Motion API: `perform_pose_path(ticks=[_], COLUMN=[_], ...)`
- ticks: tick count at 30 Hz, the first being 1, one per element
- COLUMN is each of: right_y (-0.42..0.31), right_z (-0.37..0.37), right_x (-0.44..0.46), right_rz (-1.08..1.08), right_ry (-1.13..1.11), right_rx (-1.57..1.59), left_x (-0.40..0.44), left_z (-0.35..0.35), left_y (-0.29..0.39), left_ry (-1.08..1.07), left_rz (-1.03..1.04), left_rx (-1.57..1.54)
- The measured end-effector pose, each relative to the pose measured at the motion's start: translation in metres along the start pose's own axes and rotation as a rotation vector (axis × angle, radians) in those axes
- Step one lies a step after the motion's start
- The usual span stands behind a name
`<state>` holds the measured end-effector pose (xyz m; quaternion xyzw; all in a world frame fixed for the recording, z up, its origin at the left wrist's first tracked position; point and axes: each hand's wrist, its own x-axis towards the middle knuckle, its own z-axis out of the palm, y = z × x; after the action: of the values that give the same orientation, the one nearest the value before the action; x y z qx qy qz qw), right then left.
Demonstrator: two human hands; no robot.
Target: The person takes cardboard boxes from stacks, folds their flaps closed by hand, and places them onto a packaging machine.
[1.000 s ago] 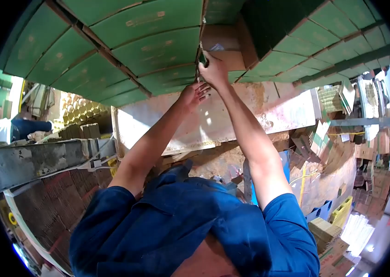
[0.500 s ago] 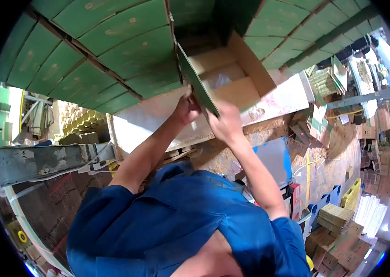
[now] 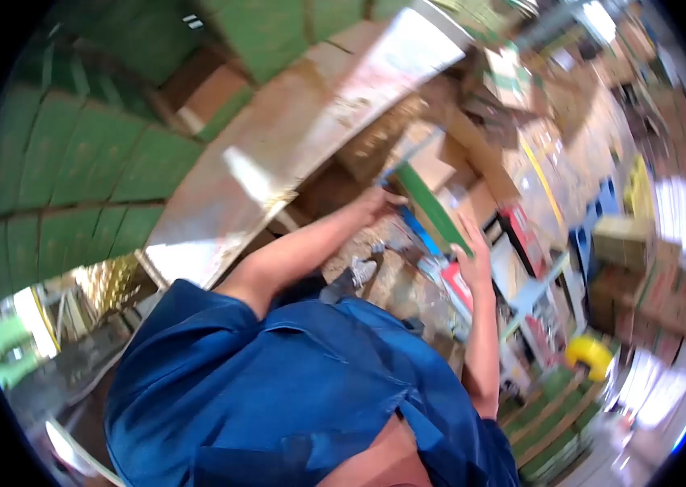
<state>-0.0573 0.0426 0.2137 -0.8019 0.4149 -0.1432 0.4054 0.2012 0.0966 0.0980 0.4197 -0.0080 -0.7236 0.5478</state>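
Observation:
An open cardboard box (image 3: 428, 204), green on its outer side and brown inside, hangs between my two hands in front of my body. Its flaps stand open, and a small pale thing inside is too blurred to name. My left hand (image 3: 378, 203) grips the left end of the green side. At the right end, my right hand (image 3: 473, 250) holds the same side, fingers along the edge and thumb in front.
Stacks of green boxes (image 3: 87, 154) rise at the left behind a pale, worn ledge (image 3: 278, 138). Brown cartons (image 3: 667, 284) are piled at the right, near a yellow round object (image 3: 589, 358). A red-and-white device (image 3: 521, 235) stands just beyond my right hand.
The box has come off the ledge beside the green stacks and moved right and nearer my body, with both hands on it. My view has turned to the right.

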Motion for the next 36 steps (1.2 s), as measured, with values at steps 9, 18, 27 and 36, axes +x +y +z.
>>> perform_pose_path(ticks=[9,18,27,36], right_y=[0.141,0.099,0.087,0.129], right_z=[0.014,-0.043,0.07,0.036], right_x=[-0.002,0.146,0.076,0.022], right_rz=[0.51,0.106,0.181,0.236], right_ry=[0.125,0.514,0.152,0.244], right_rx=[0.235,-0.333,-0.551,-0.555], left_x=[0.049,0.091,0.1,0.124], left_z=[0.05,0.049,0.039,0.096], left_y=[0.023,0.016,0.014,-0.043], left_ry=[0.232,0.353,0.199,0.011], left_rz=[0.528,0.479,0.636,0.627], left_rx=[1.458,1.616,1.72,1.856])
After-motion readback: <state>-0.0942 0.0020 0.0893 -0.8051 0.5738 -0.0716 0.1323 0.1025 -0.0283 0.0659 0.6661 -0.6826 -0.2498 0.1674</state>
